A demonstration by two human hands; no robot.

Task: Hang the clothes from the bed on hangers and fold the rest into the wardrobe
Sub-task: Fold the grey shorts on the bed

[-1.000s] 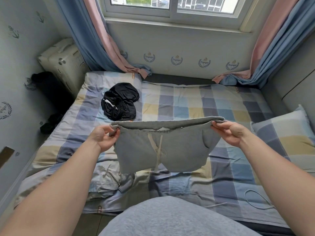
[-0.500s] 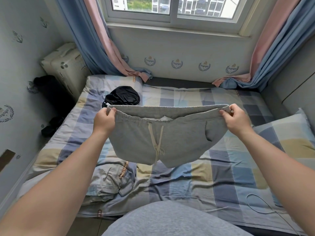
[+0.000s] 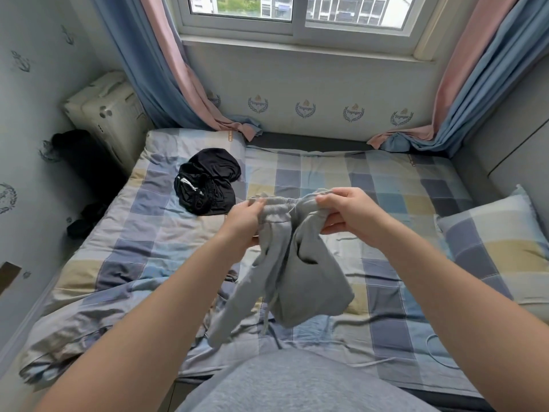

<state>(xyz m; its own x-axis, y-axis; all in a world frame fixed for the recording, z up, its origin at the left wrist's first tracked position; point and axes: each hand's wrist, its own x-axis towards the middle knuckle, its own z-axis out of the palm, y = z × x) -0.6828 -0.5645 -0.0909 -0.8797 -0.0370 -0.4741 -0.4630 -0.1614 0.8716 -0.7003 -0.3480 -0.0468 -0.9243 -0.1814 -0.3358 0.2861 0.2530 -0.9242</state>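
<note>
Your left hand [image 3: 246,217] pinches 1 end of the waistband and your right hand [image 3: 347,212] grips the other, the 2 nearly meeting. Between them the gray sweat shorts [image 3: 297,281] hang doubled, long axis straight down, over the checked bed [image 3: 386,185]. Soft, thick jersey, gathered elastic top, drawstring [image 3: 265,319] dangling. To lay them flat, I'd say lower straight ahead. The black garment [image 3: 208,181] lies crumpled beyond, nearer your left.
</note>
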